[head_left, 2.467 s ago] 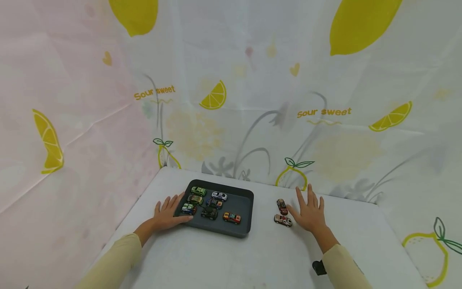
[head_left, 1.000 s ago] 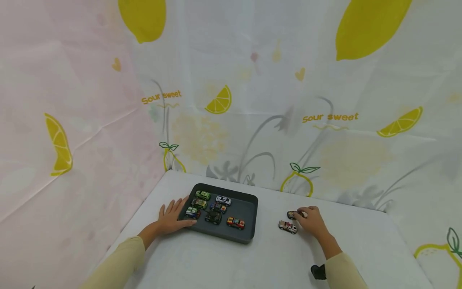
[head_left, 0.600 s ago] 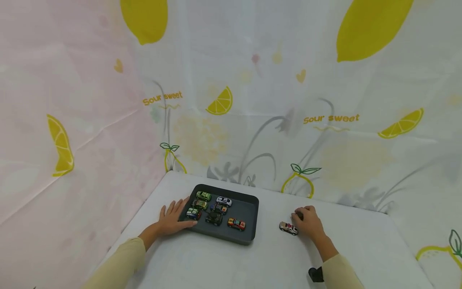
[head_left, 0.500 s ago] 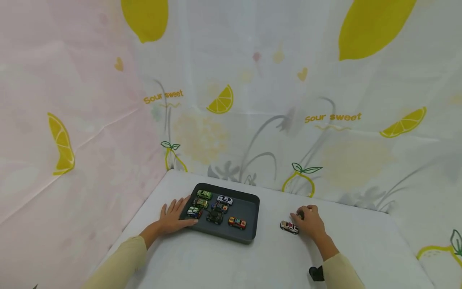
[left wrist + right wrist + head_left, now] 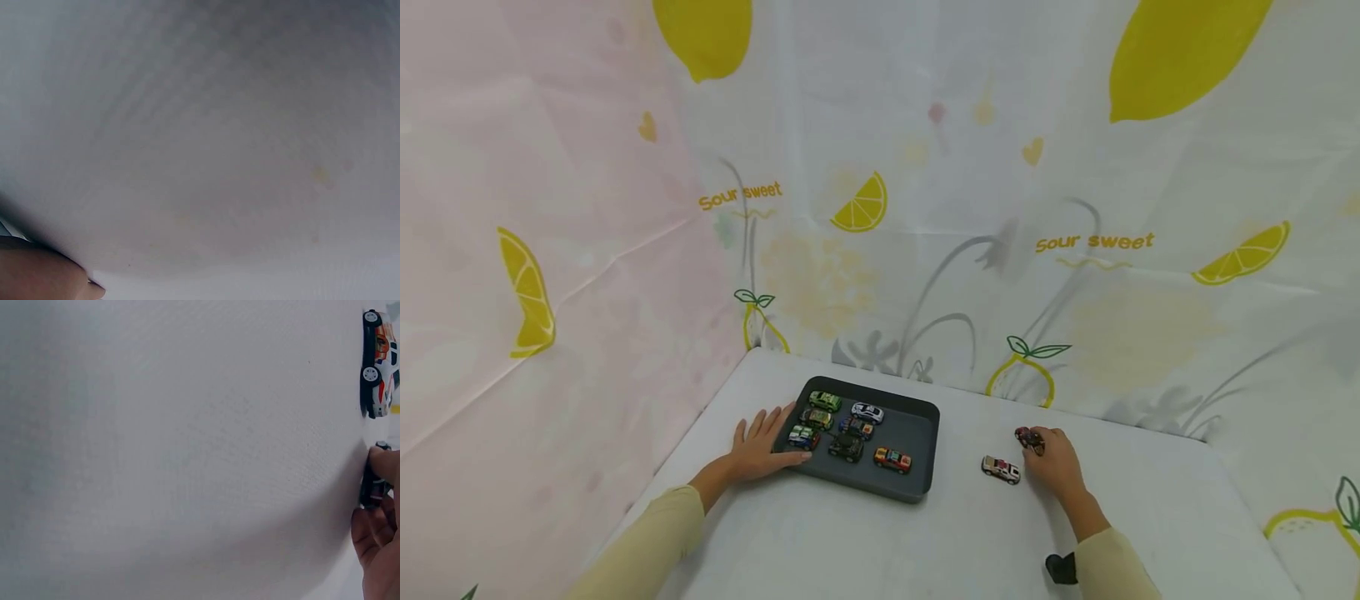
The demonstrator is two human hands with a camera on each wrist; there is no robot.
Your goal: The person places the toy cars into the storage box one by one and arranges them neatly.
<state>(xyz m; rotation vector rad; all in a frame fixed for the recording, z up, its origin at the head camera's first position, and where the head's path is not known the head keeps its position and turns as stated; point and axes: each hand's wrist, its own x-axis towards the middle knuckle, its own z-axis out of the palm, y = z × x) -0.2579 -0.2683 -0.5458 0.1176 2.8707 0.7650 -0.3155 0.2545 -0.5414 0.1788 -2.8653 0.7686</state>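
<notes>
In the head view my left hand (image 5: 754,452) rests against the left side of a dark grey tray (image 5: 917,446), fingers spread, thumb on its near rim. Several toy cars sit in the tray, among them a red and yellow one (image 5: 892,459) and a white one (image 5: 867,412). My right hand (image 5: 1056,465) pinches a dark red and black toy car (image 5: 1028,439) between thumb and fingers, low over the table. The right wrist view shows that toy car (image 5: 377,487) partly covered by the fingers. Just left of the hand stands a white and red toy car (image 5: 1001,469), untouched.
A white table (image 5: 955,542) carries everything, with a lemon-print cloth (image 5: 917,275) hanging behind and at the sides. A small black object (image 5: 1060,569) lies beside the right sleeve. The left wrist view holds mostly white surface, with part of the hand (image 5: 40,275) at its corner.
My right hand, at first spread beside two toy cars, has taken hold of the dark red one and turned it, shifting it slightly right. The left hand stays at the tray.
</notes>
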